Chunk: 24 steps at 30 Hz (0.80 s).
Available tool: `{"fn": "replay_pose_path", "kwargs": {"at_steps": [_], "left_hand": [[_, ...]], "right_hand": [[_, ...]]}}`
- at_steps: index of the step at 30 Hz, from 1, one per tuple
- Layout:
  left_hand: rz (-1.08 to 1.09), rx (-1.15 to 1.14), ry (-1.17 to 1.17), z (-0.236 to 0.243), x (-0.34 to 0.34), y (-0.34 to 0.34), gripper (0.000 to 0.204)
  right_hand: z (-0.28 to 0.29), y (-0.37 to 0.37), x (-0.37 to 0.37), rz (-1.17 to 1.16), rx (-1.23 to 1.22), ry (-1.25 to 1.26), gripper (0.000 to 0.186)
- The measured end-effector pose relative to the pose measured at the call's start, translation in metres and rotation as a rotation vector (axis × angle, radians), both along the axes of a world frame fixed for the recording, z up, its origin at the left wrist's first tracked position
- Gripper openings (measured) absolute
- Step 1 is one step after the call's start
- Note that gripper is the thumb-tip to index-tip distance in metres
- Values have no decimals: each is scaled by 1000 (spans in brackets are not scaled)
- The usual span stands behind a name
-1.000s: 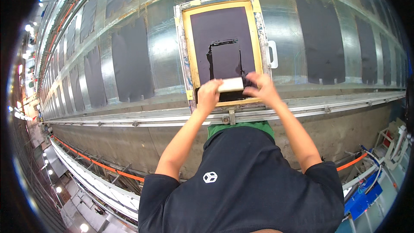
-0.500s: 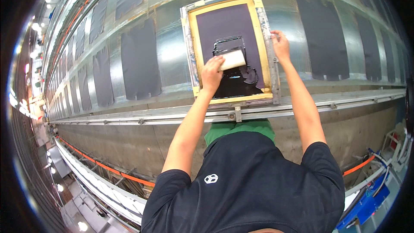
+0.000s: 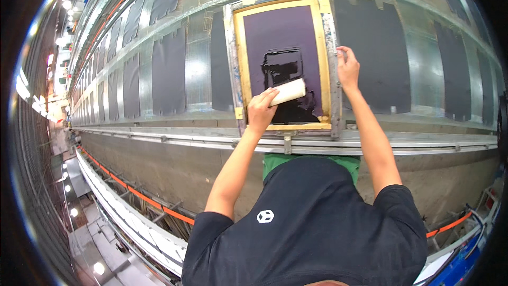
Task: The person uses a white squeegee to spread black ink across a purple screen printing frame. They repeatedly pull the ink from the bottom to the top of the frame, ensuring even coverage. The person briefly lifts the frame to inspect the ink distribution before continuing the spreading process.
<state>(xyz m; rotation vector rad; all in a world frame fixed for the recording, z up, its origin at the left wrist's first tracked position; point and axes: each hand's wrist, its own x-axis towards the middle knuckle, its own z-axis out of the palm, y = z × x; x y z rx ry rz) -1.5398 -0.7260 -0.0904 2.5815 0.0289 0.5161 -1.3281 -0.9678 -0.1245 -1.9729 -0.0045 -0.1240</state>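
My left hand (image 3: 262,111) is closed round one end of a cream-coloured squeegee (image 3: 291,92). The squeegee lies tilted across the near half of a screen-printing frame (image 3: 330,37), on dark purple mesh (image 3: 280,26) edged with yellow tape. Glossy black ink (image 3: 291,112) pools on the near side of the squeegee, and inky smears show beyond it. At the frame's right edge is my right hand (image 3: 348,69), its fingers curled and the fingertips against that edge. The frame's near end rests by a metal rail (image 3: 222,141).
The frame lies on a long shiny table with dark grey fabric pieces (image 3: 373,53) in rows on both sides. Along my side runs the rail, with a grey walkway (image 3: 174,167) beneath. An orange pipe (image 3: 132,193) and blue equipment (image 3: 468,259) are lower down.
The squeegee and my left hand have come nearer to me over the mesh, and the ink smears differ. The frame stands differently against the fabric pieces; my right hand stays at its edge.
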Motion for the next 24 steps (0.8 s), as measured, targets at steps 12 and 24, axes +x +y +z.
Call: {"fn": "replay_pose_path", "kwargs": {"at_steps": [12,24], "left_hand": [[-42,70,66,5,-10,109,44],[-141,-23,223,23,104,147,34]], "right_hand": [[-9,75,-30,-26,-61,46,21],[86,120,-39,506,-676,-350,44]]}}
